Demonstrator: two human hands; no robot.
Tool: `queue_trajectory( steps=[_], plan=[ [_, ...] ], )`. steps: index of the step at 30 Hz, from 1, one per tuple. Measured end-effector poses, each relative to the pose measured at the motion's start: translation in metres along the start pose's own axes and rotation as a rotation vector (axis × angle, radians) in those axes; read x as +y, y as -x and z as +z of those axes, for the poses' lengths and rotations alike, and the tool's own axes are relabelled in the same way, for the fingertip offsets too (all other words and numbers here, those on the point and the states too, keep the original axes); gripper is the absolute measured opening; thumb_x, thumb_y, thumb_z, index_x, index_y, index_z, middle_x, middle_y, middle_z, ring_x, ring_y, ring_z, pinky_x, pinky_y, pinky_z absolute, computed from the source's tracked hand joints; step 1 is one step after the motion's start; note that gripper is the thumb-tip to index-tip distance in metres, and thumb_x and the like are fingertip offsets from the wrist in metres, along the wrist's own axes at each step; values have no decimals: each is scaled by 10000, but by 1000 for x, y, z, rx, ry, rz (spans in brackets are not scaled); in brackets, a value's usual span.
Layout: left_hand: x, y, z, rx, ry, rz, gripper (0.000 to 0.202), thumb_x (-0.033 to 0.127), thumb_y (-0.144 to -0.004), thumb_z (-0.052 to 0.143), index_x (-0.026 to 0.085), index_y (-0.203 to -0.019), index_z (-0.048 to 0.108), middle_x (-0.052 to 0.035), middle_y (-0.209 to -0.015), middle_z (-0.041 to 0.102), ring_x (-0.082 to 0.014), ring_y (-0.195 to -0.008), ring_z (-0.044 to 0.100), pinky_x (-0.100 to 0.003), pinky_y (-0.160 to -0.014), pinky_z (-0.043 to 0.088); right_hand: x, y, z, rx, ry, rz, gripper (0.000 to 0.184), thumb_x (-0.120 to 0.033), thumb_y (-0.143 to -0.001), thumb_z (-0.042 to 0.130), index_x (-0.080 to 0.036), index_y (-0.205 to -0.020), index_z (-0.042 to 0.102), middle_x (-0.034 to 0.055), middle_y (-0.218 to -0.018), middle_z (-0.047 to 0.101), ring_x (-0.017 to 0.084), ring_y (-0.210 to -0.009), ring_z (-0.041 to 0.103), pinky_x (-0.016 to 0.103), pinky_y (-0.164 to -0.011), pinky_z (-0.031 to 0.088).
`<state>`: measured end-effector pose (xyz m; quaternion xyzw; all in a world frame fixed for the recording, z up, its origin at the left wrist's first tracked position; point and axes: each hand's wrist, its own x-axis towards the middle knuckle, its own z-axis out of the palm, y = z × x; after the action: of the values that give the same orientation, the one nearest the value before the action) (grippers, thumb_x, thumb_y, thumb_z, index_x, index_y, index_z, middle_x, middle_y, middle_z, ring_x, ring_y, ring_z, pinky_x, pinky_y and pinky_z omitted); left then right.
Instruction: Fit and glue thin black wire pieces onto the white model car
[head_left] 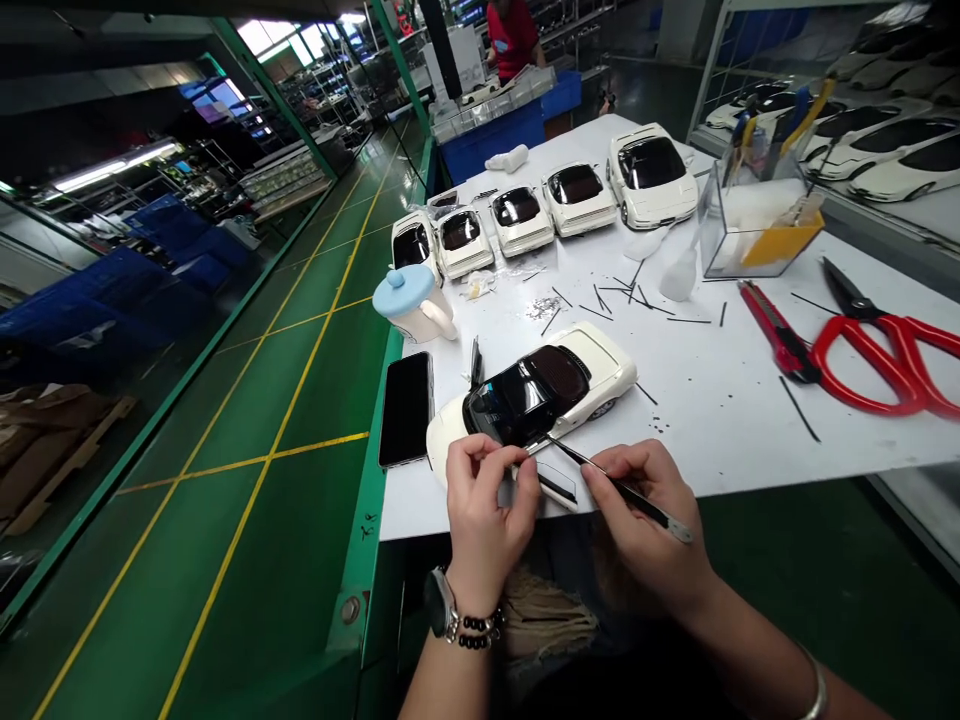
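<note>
A white model car with a black interior lies on the white table, its doors swung out. My left hand is at the near side of the car, fingers pinched around the front of the open near door. In my right hand is a pair of dark tweezers, gripped like a pen. The tweezers' tips reach the car body beside the door opening. Whether the tips hold a small part is too fine to make out. On the far side, the other door stands open.
Several white model cars line the back of the table. A lidded mug and a phone sit left. Black strips are scattered centrally. Right are red scissors, a cutter and a clear box. A person is behind.
</note>
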<state>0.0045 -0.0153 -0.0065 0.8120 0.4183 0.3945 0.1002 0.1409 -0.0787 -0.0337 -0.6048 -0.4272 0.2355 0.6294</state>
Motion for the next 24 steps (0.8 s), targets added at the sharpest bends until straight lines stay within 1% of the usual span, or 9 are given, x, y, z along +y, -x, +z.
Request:
queue_trajectory(
  steps=[3, 6, 8, 10, 13, 15, 18, 20, 24],
  plan=[
    [-3, 3, 2, 16, 1, 19, 74, 168, -860, 575, 151, -916, 621, -47, -907, 458, -153, -850, 502, -273, -745, 466, 1, 1, 1, 0, 21, -43, 168, -184, -854, 603, -227, -806, 449, -14, -805, 596, 91, -710, 589, 190, -616, 465],
    [-4, 5, 3, 5, -6, 28, 106, 208, -868, 563, 149, -933, 623, -59, -918, 457, -173, -859, 498, -308, -759, 469, 1, 2, 0, -5, 28, -61, 185, -169, -852, 603, -226, -797, 436, -14, -800, 600, 82, -681, 583, 181, -600, 462],
    [-2, 4, 2, -36, -30, 30, 156, 260, -877, 549, 158, -962, 633, -73, -952, 452, -191, -877, 492, -338, -774, 466, 0, 2, 0, -8, 33, -75, 189, -161, -851, 601, -225, -794, 433, -13, -796, 598, 82, -691, 589, 176, -606, 466],
    [0, 2, 0, -103, -92, 23, 211, 318, -885, 528, 174, -982, 647, -85, -995, 445, -204, -880, 480, -369, -784, 455, -1, 2, 0, -10, 48, -92, 193, -152, -851, 596, -225, -794, 427, -13, -795, 598, 80, -695, 597, 169, -601, 469],
    [5, -6, -4, -202, -196, 7, 300, 411, -892, 488, 184, -971, 667, -95, -1019, 436, -217, -863, 461, -404, -779, 437, -1, 3, 1, -6, 83, -131, 195, -140, -851, 594, -224, -806, 424, -16, -794, 600, 74, -666, 599, 162, -567, 467],
    [7, -11, -6, -246, -230, 1, 353, 466, -890, 468, 187, -958, 674, -96, -1022, 431, -235, -898, 459, -419, -790, 434, 1, 5, 2, 11, 118, -173, 197, -126, -844, 601, -221, -812, 432, -18, -788, 599, 77, -663, 604, 165, -560, 472],
    [8, -17, -7, -293, -252, -8, 404, 526, -885, 450, 200, -964, 677, -89, -1030, 417, -256, -959, 455, -440, -820, 432, 5, 8, 4, 39, 144, -265, 220, -81, -817, 622, -210, -809, 444, -20, -786, 596, 80, -676, 611, 169, -568, 487],
    [8, -18, -6, -318, -262, -3, 441, 553, -890, 424, 204, -989, 673, -85, -1029, 404, -258, -961, 455, -457, -827, 429, 8, 9, 5, 41, 140, -321, 230, -54, -802, 629, -203, -817, 455, -12, -812, 603, 84, -695, 614, 173, -579, 500],
    [7, -16, -4, -319, -268, 15, 501, 571, -906, 366, 187, -1031, 661, -90, -1032, 383, -267, -966, 450, -476, -823, 430, 11, 10, 5, 24, 171, -341, 222, -49, -802, 628, -202, -827, 468, -4, -842, 610, 89, -709, 619, 178, -585, 505]
  ],
)
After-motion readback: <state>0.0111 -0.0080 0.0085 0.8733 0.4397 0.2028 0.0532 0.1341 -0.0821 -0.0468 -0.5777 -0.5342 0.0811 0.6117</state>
